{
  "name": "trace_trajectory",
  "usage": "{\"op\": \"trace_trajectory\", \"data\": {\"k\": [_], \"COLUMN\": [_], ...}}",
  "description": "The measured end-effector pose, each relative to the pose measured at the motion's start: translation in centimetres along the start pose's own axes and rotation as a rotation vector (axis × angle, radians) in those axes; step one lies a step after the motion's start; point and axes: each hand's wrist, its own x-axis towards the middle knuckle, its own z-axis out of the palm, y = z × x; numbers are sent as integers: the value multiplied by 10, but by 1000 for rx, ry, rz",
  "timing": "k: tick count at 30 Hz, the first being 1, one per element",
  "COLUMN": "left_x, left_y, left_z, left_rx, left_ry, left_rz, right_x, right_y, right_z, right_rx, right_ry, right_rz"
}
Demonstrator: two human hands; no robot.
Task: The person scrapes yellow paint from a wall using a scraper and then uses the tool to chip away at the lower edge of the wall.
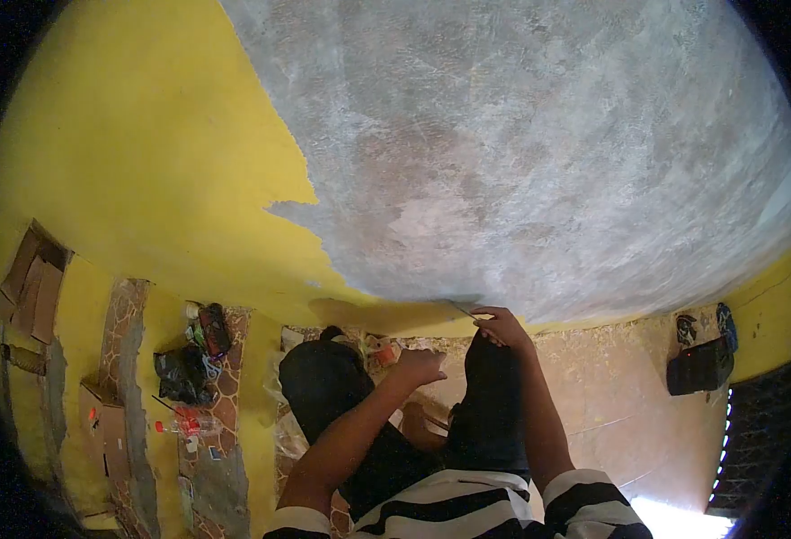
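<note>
My right hand [501,329] is closed around a thin-bladed putty knife [460,309]. Its blade meets the low part of the wall, where the grey coat [503,225] borders a strip of yellow paint [395,315]. My left hand [420,366] is curled closed in front of my knees, away from the wall. Whether anything is inside its fingers is hidden. Both knees are bent, close to the wall's foot.
Stone-patterned steps on the left hold a dark plastic bag [184,375] and a clear bottle with a red cap [189,425]. Cardboard boxes [34,286] lie farther left. A black speaker-like box [700,366] stands on the floor at right, near a dark grille [764,440].
</note>
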Motion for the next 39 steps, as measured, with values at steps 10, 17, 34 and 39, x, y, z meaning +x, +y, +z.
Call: {"op": "trace_trajectory", "data": {"k": [10, 17, 34, 39], "left_x": [-5, -3, 2, 0], "left_y": [16, 15, 16, 17], "left_z": [-18, -17, -9, -15], "left_rx": [-35, -27, -27, -26], "left_ry": [-205, -31, -2, -59], "left_rz": [19, 16, 52, 29], "right_x": [11, 15, 13, 10], "right_y": [4, 8, 4, 0], "right_z": [14, 5, 3, 5], "right_rx": [63, 144, 148, 139], "right_ry": [-25, -58, -24, -41], "right_rz": [14, 32, 58, 10]}}
